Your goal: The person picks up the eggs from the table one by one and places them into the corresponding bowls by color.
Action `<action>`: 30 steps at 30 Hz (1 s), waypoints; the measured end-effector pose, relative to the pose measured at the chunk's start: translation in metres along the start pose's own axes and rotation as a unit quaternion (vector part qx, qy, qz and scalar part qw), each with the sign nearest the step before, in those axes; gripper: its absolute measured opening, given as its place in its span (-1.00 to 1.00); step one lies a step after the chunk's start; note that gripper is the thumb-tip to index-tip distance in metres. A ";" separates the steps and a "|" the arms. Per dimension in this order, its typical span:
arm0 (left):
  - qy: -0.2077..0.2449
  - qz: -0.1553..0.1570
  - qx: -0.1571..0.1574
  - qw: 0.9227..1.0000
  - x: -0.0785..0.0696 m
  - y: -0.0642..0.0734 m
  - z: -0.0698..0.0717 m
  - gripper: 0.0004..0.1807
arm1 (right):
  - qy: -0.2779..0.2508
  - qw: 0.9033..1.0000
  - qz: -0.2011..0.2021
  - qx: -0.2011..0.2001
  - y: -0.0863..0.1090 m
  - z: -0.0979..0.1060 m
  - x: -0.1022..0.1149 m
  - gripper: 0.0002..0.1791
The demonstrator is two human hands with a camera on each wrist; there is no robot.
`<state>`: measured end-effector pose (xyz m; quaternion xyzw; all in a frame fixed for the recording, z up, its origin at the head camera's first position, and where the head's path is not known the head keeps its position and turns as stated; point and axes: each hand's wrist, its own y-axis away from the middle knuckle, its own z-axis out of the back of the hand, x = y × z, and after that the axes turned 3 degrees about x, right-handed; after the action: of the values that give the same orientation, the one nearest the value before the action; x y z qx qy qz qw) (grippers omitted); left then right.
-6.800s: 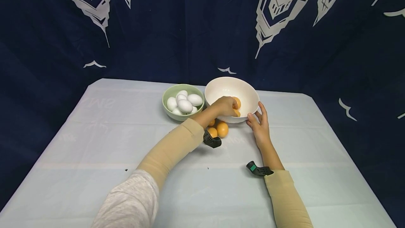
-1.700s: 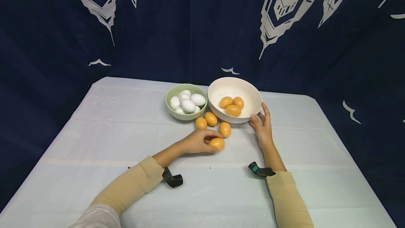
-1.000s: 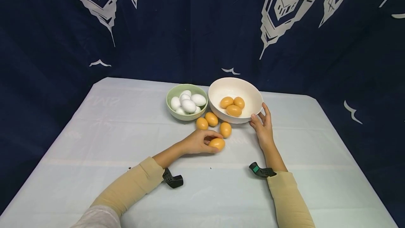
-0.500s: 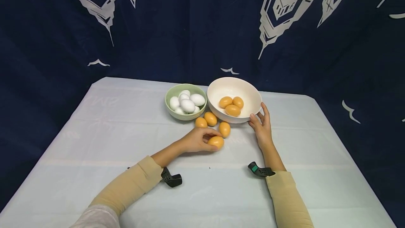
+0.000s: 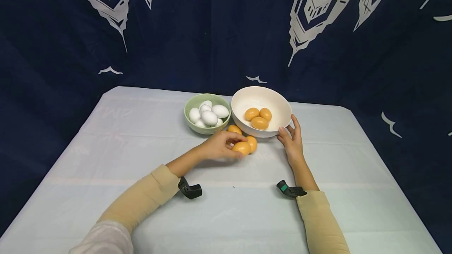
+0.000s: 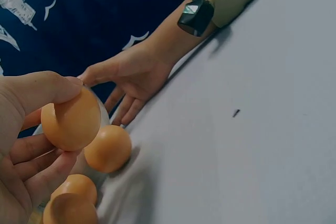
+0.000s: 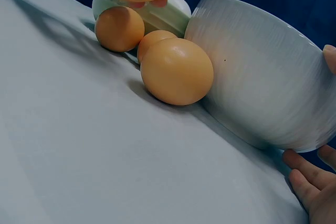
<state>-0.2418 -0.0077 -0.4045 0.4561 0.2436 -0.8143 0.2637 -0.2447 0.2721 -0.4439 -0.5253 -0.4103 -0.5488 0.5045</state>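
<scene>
My left hand (image 5: pixel 219 146) pinches an orange-brown egg (image 5: pixel 241 148) between thumb and fingertips, raised off the table in the right wrist view. Three similar eggs lie close together on the table just beyond it; the nearest egg (image 7: pixel 177 71) sits beside the white bowl (image 7: pixel 252 72). In the head view, my left hand hides one of them. The fingers of my right hand (image 5: pixel 291 144) are spread and fairly straight against the bowl's right side, one fingertip at the rim and others down by the base. Three orange-brown eggs (image 5: pixel 260 123) rest inside that bowl.
A green bowl (image 5: pixel 192 126) holding several white eggs (image 5: pixel 209 118) stands left of the white bowl, near the table's back edge. Behind hangs a dark blue curtain (image 5: pixel 212 30) with white prints. A small dark speck (image 6: pixel 236 113) lies on the pale tabletop (image 5: pixel 226 222).
Earlier, my left hand reached into the white bowl; it then came back to an egg nearer me. Now that egg is lifted and moved slightly away from me. My right hand stays at the bowl.
</scene>
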 end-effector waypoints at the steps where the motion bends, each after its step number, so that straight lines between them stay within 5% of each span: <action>1: 0.000 0.001 0.000 1.000 -0.001 -0.001 0.001 -0.48 | -0.001 1.000 0.000 0.000 0.000 0.000 0.000 -0.20; 19: 0.000 0.003 -0.037 0.999 -0.020 -0.022 0.022 -0.50 | -0.007 1.000 -0.005 -0.001 0.003 -0.001 0.003 -0.18; 30: 0.008 -0.002 -0.048 0.999 -0.025 -0.036 0.021 -0.47 | -0.005 1.000 0.000 0.001 0.002 -0.001 0.002 -0.19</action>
<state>-0.2670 0.0109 -0.3675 0.4489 0.2855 -0.7985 0.2817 -0.2429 0.2706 -0.4423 -0.5275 -0.4135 -0.5454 0.5033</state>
